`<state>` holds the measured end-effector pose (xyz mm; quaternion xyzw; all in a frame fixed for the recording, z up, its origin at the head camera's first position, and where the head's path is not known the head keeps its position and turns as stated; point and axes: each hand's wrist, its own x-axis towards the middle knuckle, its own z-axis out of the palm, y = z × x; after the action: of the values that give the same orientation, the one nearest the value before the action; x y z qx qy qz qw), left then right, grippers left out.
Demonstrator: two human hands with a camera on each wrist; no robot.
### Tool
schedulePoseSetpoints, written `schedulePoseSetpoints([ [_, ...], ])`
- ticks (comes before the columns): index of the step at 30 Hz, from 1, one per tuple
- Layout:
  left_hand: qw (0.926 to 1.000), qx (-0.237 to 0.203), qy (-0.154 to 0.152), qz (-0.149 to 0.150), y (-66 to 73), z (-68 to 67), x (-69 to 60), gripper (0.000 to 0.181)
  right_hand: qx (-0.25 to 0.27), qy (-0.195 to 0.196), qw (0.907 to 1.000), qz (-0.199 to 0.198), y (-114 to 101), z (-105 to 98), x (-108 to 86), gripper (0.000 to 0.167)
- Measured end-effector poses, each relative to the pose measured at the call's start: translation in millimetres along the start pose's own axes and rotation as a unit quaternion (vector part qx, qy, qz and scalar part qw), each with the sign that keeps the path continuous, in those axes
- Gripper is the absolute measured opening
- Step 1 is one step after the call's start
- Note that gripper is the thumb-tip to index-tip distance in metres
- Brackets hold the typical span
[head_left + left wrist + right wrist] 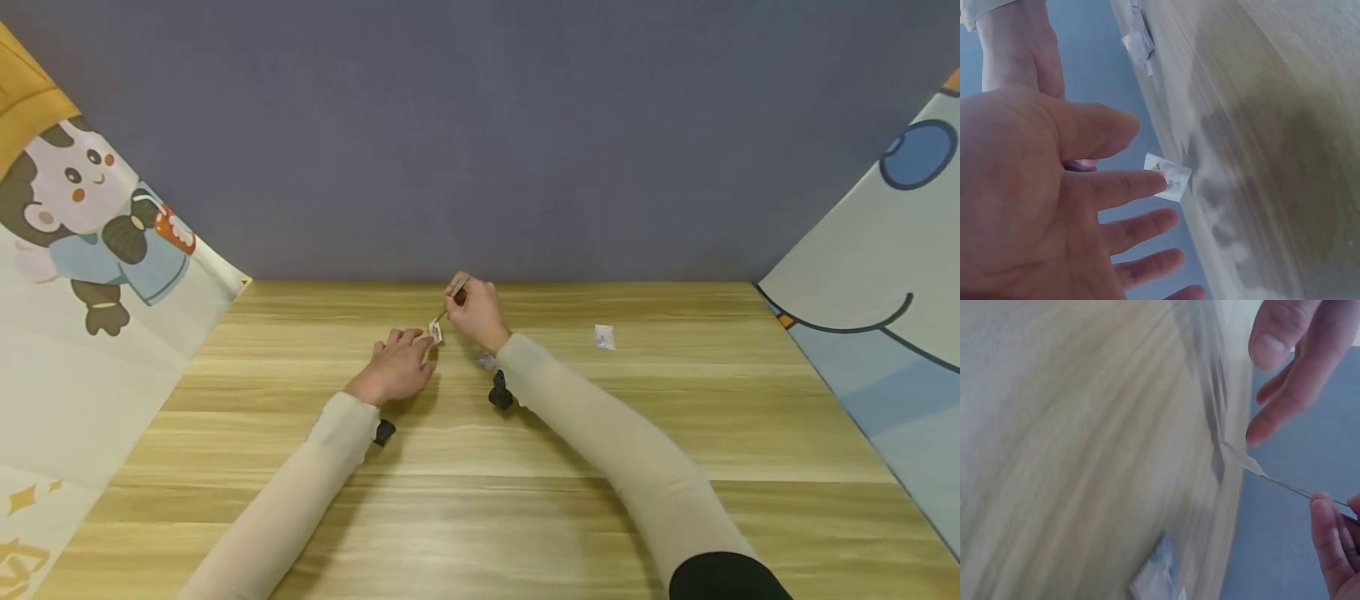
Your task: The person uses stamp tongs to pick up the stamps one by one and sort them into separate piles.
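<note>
A pair of tweezers [460, 286] is pinched in my right hand [477, 312]. In the right wrist view the metal tips of the tweezers [1291, 488] grip one end of a small thin paper piece [1245, 459]. That piece [437, 332] is stamp-like and white with a coloured picture; it is tilted, with its lower edge at or just over the table. Close by, to its left, my left hand [396, 367] is palm down with fingers spread. Its forefinger overlaps the paper piece [1175, 181] in the left wrist view; whether they touch I cannot tell.
One small clear packet [604, 337] lies on the wooden table [675, 400] to the right. Another packet [486, 361] is partly hidden by the right forearm. A grey-blue wall [480, 150] rises behind the table, with printed panels at both sides.
</note>
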<state>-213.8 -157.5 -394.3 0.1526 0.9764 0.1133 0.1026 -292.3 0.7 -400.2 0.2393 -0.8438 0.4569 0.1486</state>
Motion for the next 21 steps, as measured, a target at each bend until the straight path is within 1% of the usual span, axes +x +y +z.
schedulePoseSetpoints([
  [3, 1.0, 0.003, -0.004, -0.002, 1.1, 2.5, 2.3, 0.049, -0.013, -0.001, 0.9999, 0.0, 0.1, 5.3, 0.7, 0.008],
  [6, 0.9999, 0.011, -0.01, 0.002, 2.0, 5.7, 4.4, 0.049, -0.022, 0.006, 0.9997, -0.005, 1.8, 9.4, 0.8, 0.009],
  [13, 0.9992, 0.033, -0.023, 0.006, 3.9, 8.9, 7.3, 0.047, -0.024, 0.007, 0.9997, -0.001, 6.2, 11.9, -1.4, 0.012],
  [21, 0.9984, 0.05, -0.027, 0.002, 0.9, 7.6, 8.5, 0.047, -0.028, -0.023, 0.9993, 0.012, 7.7, 10.1, -4.3, 0.012],
])
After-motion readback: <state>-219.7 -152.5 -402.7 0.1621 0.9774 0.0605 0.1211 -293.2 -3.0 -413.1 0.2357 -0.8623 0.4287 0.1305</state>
